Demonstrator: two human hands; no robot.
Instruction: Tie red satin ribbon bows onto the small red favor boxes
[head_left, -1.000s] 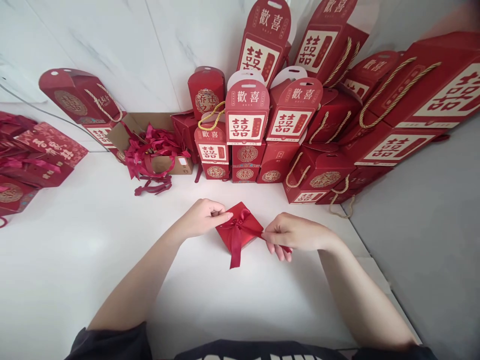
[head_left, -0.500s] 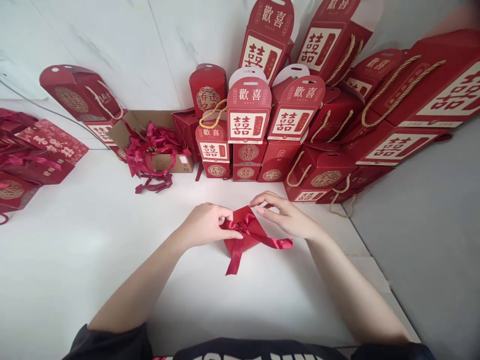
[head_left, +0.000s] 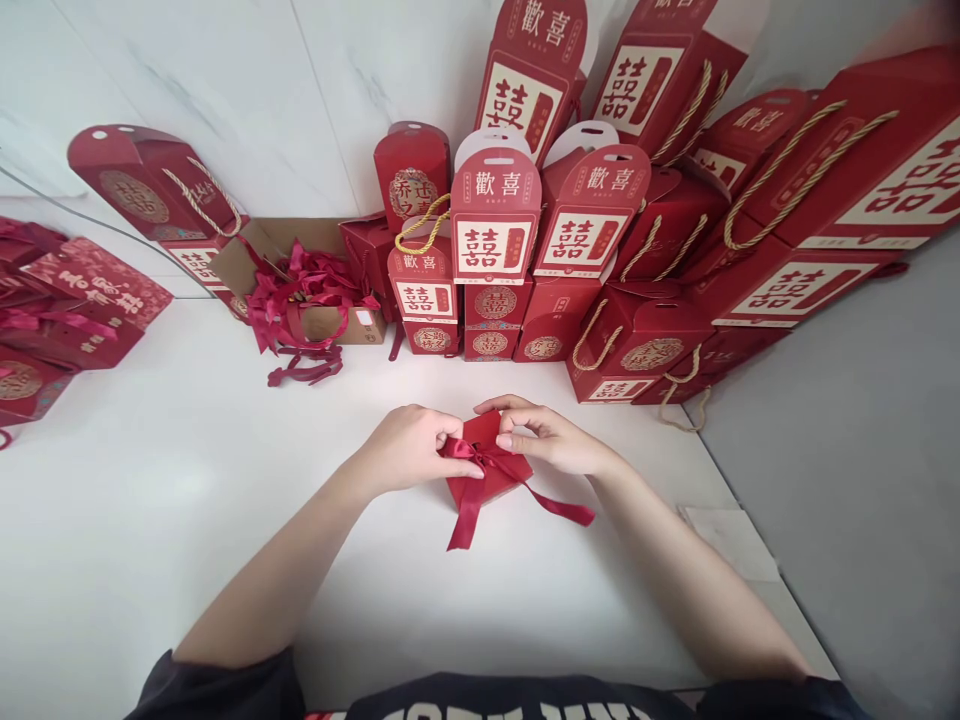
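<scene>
A small red gift box lies on the white table in front of me. A dark red satin ribbon is tied across it, with two tails trailing toward me and to the right. My left hand pinches the bow's left loop at the box's left corner. My right hand pinches the bow's right loop over the box's top, fingers curled.
A stack of red wedding gift boxes with gold rope handles lines the back wall and right side. A brown carton of loose red ribbons sits back left. More red boxes lie at the far left. A white paper sheet lies right.
My right hand let go of the ribbon's right tail, moved up and left over the box, and closed on the bow. My left hand stayed at the bow.
</scene>
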